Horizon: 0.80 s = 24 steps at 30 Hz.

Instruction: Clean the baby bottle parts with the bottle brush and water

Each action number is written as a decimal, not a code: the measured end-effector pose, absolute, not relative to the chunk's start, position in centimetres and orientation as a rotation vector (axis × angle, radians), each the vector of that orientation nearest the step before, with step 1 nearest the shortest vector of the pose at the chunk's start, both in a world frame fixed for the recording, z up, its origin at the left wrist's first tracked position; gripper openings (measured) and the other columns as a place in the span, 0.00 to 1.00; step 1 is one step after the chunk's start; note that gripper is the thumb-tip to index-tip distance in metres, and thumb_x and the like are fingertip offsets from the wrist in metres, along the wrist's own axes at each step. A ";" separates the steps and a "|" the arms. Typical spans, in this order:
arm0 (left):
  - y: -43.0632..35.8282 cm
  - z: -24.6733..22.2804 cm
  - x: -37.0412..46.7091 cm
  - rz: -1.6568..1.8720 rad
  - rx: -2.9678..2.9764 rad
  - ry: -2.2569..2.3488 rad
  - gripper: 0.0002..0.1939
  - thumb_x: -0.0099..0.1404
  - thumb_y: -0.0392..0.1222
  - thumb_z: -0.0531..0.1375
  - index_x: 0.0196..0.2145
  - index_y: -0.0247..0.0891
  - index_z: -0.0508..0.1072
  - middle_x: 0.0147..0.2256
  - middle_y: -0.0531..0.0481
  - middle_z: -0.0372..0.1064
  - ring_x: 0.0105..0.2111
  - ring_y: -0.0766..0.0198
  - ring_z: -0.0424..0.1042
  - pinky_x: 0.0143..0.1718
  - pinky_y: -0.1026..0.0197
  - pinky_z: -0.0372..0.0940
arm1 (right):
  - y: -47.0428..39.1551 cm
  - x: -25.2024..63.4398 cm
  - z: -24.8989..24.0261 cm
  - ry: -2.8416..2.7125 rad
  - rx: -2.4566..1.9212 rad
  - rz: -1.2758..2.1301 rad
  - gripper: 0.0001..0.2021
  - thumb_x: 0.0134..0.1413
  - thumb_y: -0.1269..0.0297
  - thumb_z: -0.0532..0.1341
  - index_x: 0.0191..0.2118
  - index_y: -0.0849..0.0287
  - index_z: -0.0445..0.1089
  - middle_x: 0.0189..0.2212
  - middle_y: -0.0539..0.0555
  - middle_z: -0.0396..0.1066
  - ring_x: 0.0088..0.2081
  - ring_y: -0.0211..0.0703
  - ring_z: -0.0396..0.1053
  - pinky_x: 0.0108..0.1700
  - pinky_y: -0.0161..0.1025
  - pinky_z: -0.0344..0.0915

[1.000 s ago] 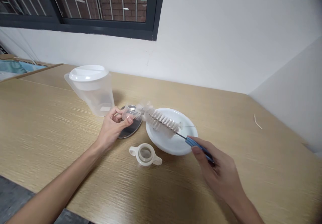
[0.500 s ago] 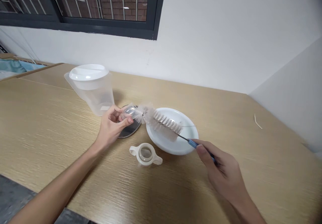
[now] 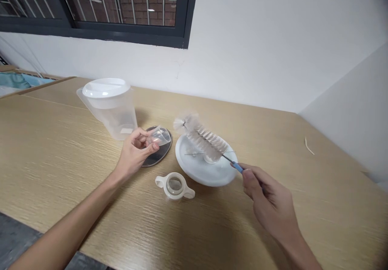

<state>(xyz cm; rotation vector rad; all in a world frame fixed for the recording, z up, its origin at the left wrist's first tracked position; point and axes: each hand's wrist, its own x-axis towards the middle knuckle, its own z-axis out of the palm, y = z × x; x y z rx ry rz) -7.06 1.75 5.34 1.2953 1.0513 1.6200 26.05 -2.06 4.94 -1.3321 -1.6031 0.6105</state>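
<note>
My left hand [image 3: 136, 150] is closed around a small clear cup [image 3: 160, 136], held tilted with its mouth towards the right, above a dark round plate [image 3: 159, 157]. In my right hand [image 3: 269, 199] is the blue handle of a bottle brush [image 3: 209, 140] with pale bristles. The brush head points up and left, apart from the cup, over a white dish [image 3: 194, 171]. Something clear and round lies in the dish, partly hidden behind the bristles. A cream two-handled strainer [image 3: 175, 185] rests on the table in front of the dish.
A translucent pitcher [image 3: 113, 114] with a white lid stands at the back left of the wooden table [image 3: 260, 130]. A thin pale strip [image 3: 309, 145] lies on the right. Behind are a white wall and a dark-framed window [image 3: 121, 33].
The brush tip was at the cup's mouth; my right hand has drawn it away to the right and slightly up. My left hand still holds the cup in nearly the same place.
</note>
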 end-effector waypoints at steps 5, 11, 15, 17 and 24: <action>1.5 5.8 -7.1 1.582 1.272 1.055 0.25 0.52 0.60 0.76 0.35 0.40 0.75 0.29 0.50 0.79 0.33 0.58 0.78 0.40 0.59 0.67 | -2.5 25.1 5.4 -1.675 -1.339 0.543 0.20 0.65 0.46 0.61 0.44 0.55 0.82 0.23 0.49 0.70 0.21 0.35 0.56 0.22 0.34 0.56; 1.7 4.8 -7.5 1.469 1.260 1.090 0.24 0.62 0.66 0.68 0.36 0.40 0.77 0.29 0.48 0.79 0.27 0.62 0.70 0.36 0.59 0.61 | -2.4 25.2 5.2 -1.657 -1.387 0.476 0.19 0.66 0.46 0.60 0.45 0.54 0.81 0.23 0.48 0.70 0.21 0.35 0.56 0.23 0.35 0.56; 1.8 4.3 -7.7 1.430 1.265 1.068 0.26 0.67 0.68 0.62 0.37 0.39 0.80 0.31 0.45 0.79 0.27 0.62 0.66 0.34 0.58 0.57 | -2.4 25.2 5.1 -1.591 -1.461 0.451 0.20 0.66 0.44 0.59 0.46 0.54 0.80 0.24 0.48 0.71 0.21 0.35 0.55 0.22 0.35 0.54; 1.8 4.3 -7.6 1.433 1.256 1.058 0.26 0.67 0.67 0.62 0.35 0.39 0.80 0.30 0.46 0.78 0.28 0.62 0.67 0.34 0.58 0.56 | -2.4 25.2 5.1 -1.582 -1.461 0.428 0.21 0.67 0.44 0.59 0.46 0.54 0.80 0.26 0.49 0.72 0.21 0.35 0.56 0.22 0.35 0.54; 1.7 4.7 -7.4 1.426 1.230 1.036 0.28 0.64 0.69 0.64 0.37 0.39 0.83 0.29 0.46 0.79 0.27 0.62 0.66 0.36 0.57 0.60 | -2.7 25.1 5.2 -1.654 -1.342 0.425 0.19 0.67 0.46 0.59 0.45 0.55 0.80 0.27 0.50 0.74 0.22 0.36 0.59 0.23 0.35 0.59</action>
